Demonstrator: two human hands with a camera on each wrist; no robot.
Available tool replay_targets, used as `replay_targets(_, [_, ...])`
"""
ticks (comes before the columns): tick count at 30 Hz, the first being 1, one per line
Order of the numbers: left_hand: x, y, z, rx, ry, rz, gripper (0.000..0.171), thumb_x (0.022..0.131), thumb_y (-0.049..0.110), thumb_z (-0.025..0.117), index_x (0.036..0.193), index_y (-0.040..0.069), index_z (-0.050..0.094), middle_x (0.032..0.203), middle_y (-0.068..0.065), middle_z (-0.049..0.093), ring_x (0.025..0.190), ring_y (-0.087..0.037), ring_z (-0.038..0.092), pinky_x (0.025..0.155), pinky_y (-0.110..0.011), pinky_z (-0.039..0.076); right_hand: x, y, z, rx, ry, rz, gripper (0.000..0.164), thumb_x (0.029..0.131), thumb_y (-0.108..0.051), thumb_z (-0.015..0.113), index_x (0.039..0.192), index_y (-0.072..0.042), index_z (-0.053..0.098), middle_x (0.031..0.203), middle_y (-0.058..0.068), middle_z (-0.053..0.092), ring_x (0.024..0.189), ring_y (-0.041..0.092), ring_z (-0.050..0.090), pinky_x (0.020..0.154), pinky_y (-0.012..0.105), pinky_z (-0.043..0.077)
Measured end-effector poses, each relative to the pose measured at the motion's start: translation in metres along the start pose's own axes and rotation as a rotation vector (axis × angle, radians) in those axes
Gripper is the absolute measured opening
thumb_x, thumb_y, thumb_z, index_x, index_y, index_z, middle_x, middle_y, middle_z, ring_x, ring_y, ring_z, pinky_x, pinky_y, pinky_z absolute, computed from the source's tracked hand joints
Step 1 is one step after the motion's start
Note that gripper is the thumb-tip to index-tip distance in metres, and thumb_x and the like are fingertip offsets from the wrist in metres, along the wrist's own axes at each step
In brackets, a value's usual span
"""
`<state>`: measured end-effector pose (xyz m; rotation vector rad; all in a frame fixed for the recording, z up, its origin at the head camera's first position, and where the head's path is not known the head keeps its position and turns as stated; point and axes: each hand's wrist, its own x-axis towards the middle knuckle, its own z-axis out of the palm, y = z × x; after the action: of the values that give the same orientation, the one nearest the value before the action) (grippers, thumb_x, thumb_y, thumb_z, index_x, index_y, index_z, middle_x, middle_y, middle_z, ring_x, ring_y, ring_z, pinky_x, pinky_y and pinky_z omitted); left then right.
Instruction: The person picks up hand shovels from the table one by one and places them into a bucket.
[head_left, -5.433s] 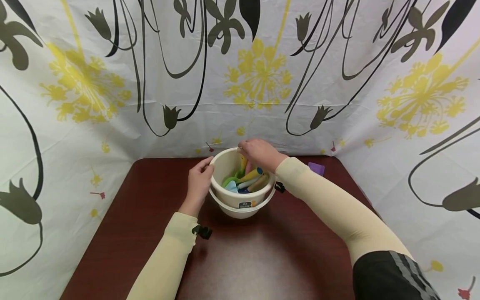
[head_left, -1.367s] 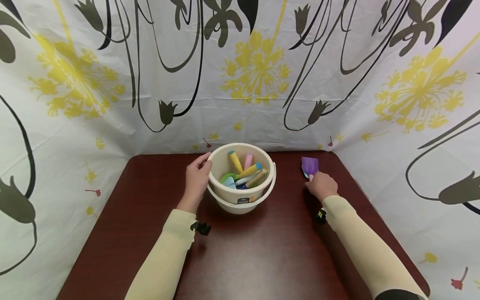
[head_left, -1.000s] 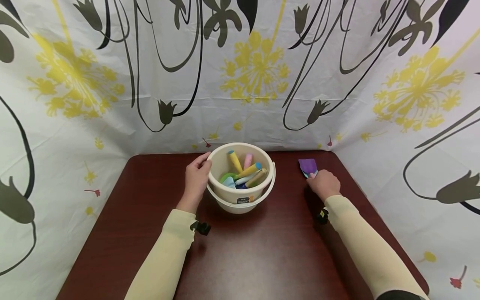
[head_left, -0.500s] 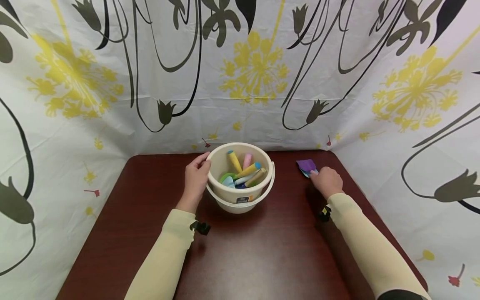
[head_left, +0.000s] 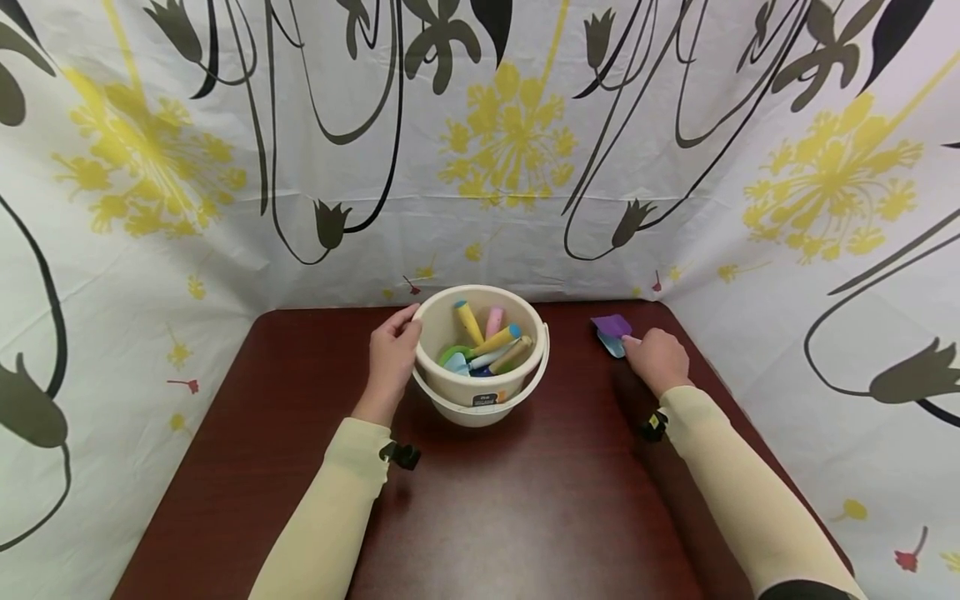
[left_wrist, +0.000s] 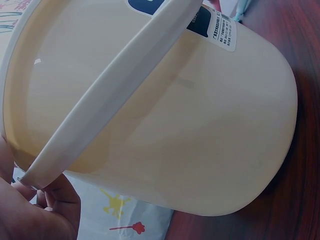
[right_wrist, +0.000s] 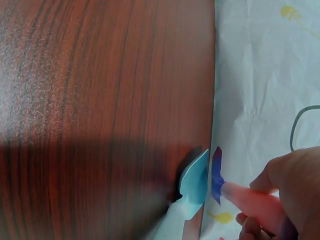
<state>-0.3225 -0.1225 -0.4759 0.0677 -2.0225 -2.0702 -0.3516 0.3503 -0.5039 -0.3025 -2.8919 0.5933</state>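
Note:
A cream plastic bucket (head_left: 453, 388) stands upright near the table's back edge, with its carrying handle (left_wrist: 110, 95) lowered across the front. My left hand (head_left: 392, 362) pinches the bucket's left rim, thumb and fingers beside the handle's hinge. To the right, my right hand (head_left: 658, 362) grips the pink handle (right_wrist: 257, 206) of a toy shovel with a purple blade (head_left: 613, 325). That shovel is tilted and raised over a light blue toy shovel (right_wrist: 195, 186), which has a white handle and lies on the table. Part of the blue shovel is hidden by my right hand in the head view.
Inside the bucket sit several toy tools with yellow, pink, tan and green parts, among them a yellow handle (head_left: 469, 323). The dark red wooden table (head_left: 480, 508) ends at a floral curtain (head_left: 517, 250) behind and on both sides.
My right hand has left the bucket rim and taken the purple shovel by its handle. Its blade has tipped and drawn off the light blue shovel. My left hand stays at the rim.

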Motion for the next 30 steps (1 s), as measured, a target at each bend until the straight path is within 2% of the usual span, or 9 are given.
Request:
replay_targets(3, [0.000,0.000,0.001,-0.009,0.000,0.004,0.042,0.108,0.022,0.065,0.147,0.008,0.072,0.126,-0.014,0.072,0.113,-0.022,0.068,0.098,-0.035,0.060,-0.001,0.000,-0.002,0.002,0.021,-0.001,0.056,0.107,-0.047,0.062,0.073,-0.004,0.066,0.080,0.023,0.070,0.077,0.045,0.069,0.067,0.060,0.056])
replay_targets(5, [0.001,0.001,0.001,-0.012,0.001,0.009,0.042,0.108,0.021,0.065,0.147,0.008,0.073,0.123,-0.015,0.072,0.111,-0.021,0.067,0.096,-0.033,0.061,-0.002,0.000,-0.004,0.006,0.045,-0.013,0.055,0.107,-0.046,0.063,0.071,-0.006,0.064,0.074,0.020,0.068,0.072,0.043,0.067,0.064,0.058,0.055])
replay_targets(9, [0.000,0.002,0.001,-0.011,0.003,0.010,0.040,0.108,0.021,0.065,0.146,0.011,0.074,0.121,-0.014,0.072,0.111,-0.021,0.068,0.093,-0.029,0.060,-0.004,-0.004,-0.012,0.045,0.066,-0.027,0.055,0.107,-0.043,0.062,0.063,-0.011,0.052,0.058,0.005,0.048,0.058,0.030,0.051,0.053,0.048,0.046])
replay_targets(12, [-0.001,0.002,0.001,-0.009,0.003,0.011,0.040,0.108,0.021,0.066,0.145,0.011,0.074,0.121,-0.013,0.072,0.112,-0.022,0.068,0.093,-0.028,0.060,-0.007,-0.009,-0.020,0.084,0.065,-0.027,0.053,0.107,-0.042,0.059,0.064,-0.013,0.048,0.055,0.000,0.039,0.057,0.025,0.043,0.053,0.042,0.039])
replay_targets(17, [-0.001,0.003,0.002,-0.010,0.009,0.019,0.039,0.108,0.019,0.065,0.145,0.010,0.074,0.123,-0.016,0.071,0.115,-0.025,0.068,0.099,-0.037,0.060,-0.012,-0.017,-0.033,0.139,0.070,-0.049,0.049,0.109,-0.039,0.059,0.072,-0.008,0.056,0.062,0.003,0.049,0.064,0.028,0.049,0.060,0.041,0.042])
replay_targets(22, [-0.002,0.002,0.002,-0.017,0.010,0.023,0.040,0.109,0.018,0.065,0.147,0.007,0.072,0.125,-0.018,0.071,0.116,-0.027,0.068,0.103,-0.046,0.059,-0.016,-0.024,-0.042,0.215,0.062,-0.055,0.054,0.107,-0.053,0.066,0.085,-0.003,0.064,0.074,0.007,0.058,0.072,0.029,0.055,0.066,0.040,0.046])
replay_targets(27, [-0.002,0.002,0.002,-0.008,0.008,0.016,0.041,0.109,0.019,0.064,0.148,0.007,0.071,0.125,-0.017,0.071,0.116,-0.026,0.068,0.103,-0.043,0.059,-0.019,-0.035,-0.052,0.297,0.043,-0.041,0.071,0.100,-0.074,0.065,0.090,-0.004,0.062,0.069,0.004,0.054,0.071,0.030,0.055,0.066,0.041,0.047])
replay_targets(30, [-0.002,0.003,0.002,-0.004,0.007,0.017,0.042,0.109,0.020,0.064,0.148,0.007,0.071,0.125,-0.016,0.071,0.116,-0.025,0.068,0.103,-0.042,0.059,-0.021,-0.043,-0.058,0.310,0.045,-0.058,0.070,0.101,-0.074,0.064,0.092,-0.005,0.062,0.069,0.003,0.053,0.072,0.031,0.055,0.067,0.041,0.047])
